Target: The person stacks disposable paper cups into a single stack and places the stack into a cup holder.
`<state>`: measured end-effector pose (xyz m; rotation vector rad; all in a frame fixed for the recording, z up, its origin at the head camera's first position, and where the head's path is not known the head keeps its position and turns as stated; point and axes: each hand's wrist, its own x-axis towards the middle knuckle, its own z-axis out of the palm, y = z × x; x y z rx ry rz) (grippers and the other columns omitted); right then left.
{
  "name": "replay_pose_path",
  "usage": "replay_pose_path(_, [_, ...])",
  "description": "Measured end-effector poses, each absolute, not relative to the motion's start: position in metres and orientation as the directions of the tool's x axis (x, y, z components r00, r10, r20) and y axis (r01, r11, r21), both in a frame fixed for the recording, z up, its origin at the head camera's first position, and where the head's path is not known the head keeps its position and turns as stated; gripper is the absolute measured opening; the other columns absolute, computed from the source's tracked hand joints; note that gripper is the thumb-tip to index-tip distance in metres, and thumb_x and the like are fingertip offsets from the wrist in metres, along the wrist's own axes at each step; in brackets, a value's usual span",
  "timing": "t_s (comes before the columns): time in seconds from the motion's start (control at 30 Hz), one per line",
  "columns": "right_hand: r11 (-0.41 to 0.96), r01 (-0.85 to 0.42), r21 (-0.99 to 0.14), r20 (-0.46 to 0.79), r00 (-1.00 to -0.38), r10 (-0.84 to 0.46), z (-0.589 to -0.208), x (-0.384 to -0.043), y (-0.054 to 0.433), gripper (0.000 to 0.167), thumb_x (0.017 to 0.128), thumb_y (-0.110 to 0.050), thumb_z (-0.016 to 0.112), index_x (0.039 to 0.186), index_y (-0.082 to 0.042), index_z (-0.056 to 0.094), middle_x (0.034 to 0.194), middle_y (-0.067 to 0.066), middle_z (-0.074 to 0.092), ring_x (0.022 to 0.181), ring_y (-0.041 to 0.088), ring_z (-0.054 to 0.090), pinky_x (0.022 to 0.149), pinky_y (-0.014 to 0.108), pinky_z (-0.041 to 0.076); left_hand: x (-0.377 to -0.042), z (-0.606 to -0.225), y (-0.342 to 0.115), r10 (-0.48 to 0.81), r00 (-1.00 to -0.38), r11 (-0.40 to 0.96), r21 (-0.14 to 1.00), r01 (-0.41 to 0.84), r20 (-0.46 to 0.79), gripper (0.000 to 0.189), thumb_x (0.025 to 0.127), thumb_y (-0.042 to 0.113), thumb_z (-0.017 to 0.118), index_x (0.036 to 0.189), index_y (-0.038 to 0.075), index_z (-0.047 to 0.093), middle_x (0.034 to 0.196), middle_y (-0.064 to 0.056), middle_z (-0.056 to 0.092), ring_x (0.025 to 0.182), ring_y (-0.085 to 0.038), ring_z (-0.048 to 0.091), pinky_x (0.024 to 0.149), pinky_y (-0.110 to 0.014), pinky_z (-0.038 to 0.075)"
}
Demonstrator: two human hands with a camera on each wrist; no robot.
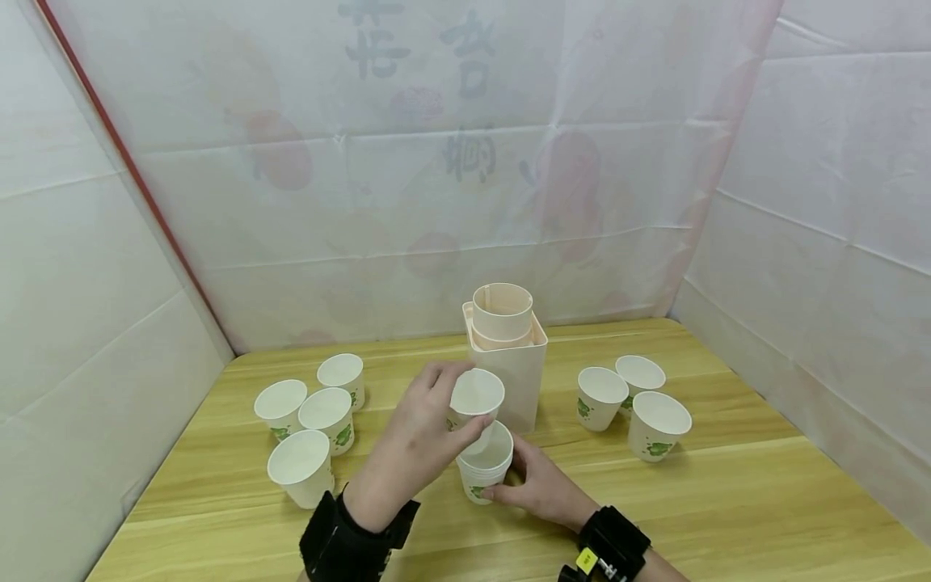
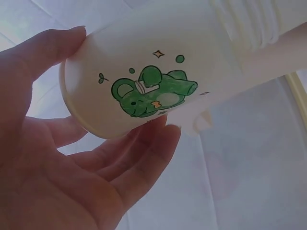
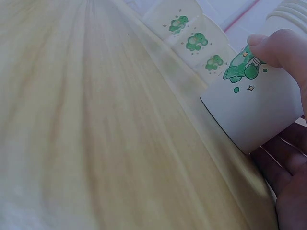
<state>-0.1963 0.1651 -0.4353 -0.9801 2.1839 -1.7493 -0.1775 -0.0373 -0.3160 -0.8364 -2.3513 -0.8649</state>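
White cup (image 1: 477,394) is sitting at the mouth of the cup stack (image 1: 485,470), frame's lower centre. Left hand (image 1: 420,424) is pinching it, right hand (image 1: 544,485) gripping the stack. Risk: skewed angle snagging rims.

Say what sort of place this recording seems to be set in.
Probably a makeshift recording booth: creased pale sheeting hangs on three sides of a wood-grain table, and black straps sit on both of the person's wrists.
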Motion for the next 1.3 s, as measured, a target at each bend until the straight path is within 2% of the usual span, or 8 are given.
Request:
replay_pose_path(0.27, [0.109, -0.377, -0.92, 0.249, -0.775, -0.581, -0.436, -0.196, 0.165, 0.06, 0.081, -0.012, 0.07, 0.132, -0.022, 0.04, 0.124, 0.002, 0.052, 0.115, 0.021, 0.049, 0.096, 0.032, 0.038, -0.176, -0.317, -0.034, 0.406, -0.667, 0.59, 0.379, 0.713, 0.624, 0.06, 0.078, 0.033, 0.072, 0.127, 0.009, 0.047, 0.112, -0.005, 0.05, 0.101, -0.014, 0.05, 0.083, -0.026, 0.045])
replay_pose_path(0.53, [0.11, -0.375, -0.92, 0.246, -0.776, -0.581, -0.446, -0.201, 0.167, 0.064, 0.081, -0.012, 0.07, 0.135, -0.023, 0.037, 0.124, 0.003, 0.052, 0.113, 0.022, 0.05, 0.093, 0.032, 0.041, -0.173, -0.321, -0.029, 0.454, -0.712, 0.594, 0.413, 0.69, 0.536, 0.06, 0.078, 0.032, 0.072, 0.127, 0.009, 0.046, 0.112, -0.008, 0.049, 0.097, -0.016, 0.052, 0.077, -0.027, 0.047])
replay_pose_path(0.83, [0.113, -0.376, -0.92, 0.251, -0.784, -0.568, -0.461, -0.209, 0.169, 0.066, 0.081, -0.017, 0.07, 0.136, -0.025, 0.036, 0.13, 0.0, 0.048, 0.117, 0.021, 0.047, 0.094, 0.031, 0.04, -0.173, -0.33, -0.03, 0.552, -0.662, 0.577, 0.34, 0.742, 0.507, 0.058, 0.076, 0.028, 0.074, 0.123, 0.006, 0.047, 0.105, -0.01, 0.051, 0.084, -0.013, 0.052, 0.069, -0.024, 0.047])
replay_pose_path(1.0, [0.125, -0.384, -0.915, 0.255, -0.788, -0.56, -0.459, -0.207, 0.169, 0.063, 0.081, -0.014, 0.07, 0.134, -0.02, 0.038, 0.127, 0.001, 0.05, 0.115, 0.021, 0.048, 0.093, 0.029, 0.04, -0.172, -0.332, -0.03, 0.583, -0.669, 0.591, 0.324, 0.739, 0.461, 0.057, 0.076, 0.028, 0.074, 0.121, 0.005, 0.048, 0.104, -0.008, 0.05, 0.083, -0.013, 0.053, 0.068, -0.022, 0.047])
replay_pose_path(1.2, [0.1, -0.388, -0.916, 0.266, -0.775, -0.574, -0.442, -0.198, 0.167, 0.062, 0.081, -0.01, 0.069, 0.134, -0.008, 0.038, 0.126, 0.012, 0.049, 0.114, 0.025, 0.048, 0.093, 0.03, 0.04, -0.172, -0.333, -0.03, 0.602, -0.685, 0.61, 0.317, 0.726, 0.41, 0.057, 0.077, 0.031, 0.073, 0.121, 0.005, 0.048, 0.104, -0.008, 0.051, 0.083, -0.013, 0.053, 0.068, -0.022, 0.047])
replay_pose_path(1.3, [0.093, -0.385, -0.918, 0.265, -0.771, -0.58, -0.436, -0.196, 0.166, 0.061, 0.081, -0.01, 0.069, 0.134, -0.01, 0.038, 0.127, 0.015, 0.048, 0.115, 0.027, 0.047, 0.093, 0.031, 0.04, -0.172, -0.334, -0.03, 0.612, -0.685, 0.62, 0.298, 0.726, 0.395, 0.056, 0.079, 0.033, 0.072, 0.121, 0.004, 0.049, 0.104, -0.008, 0.054, 0.085, -0.014, 0.054, 0.068, -0.023, 0.048])
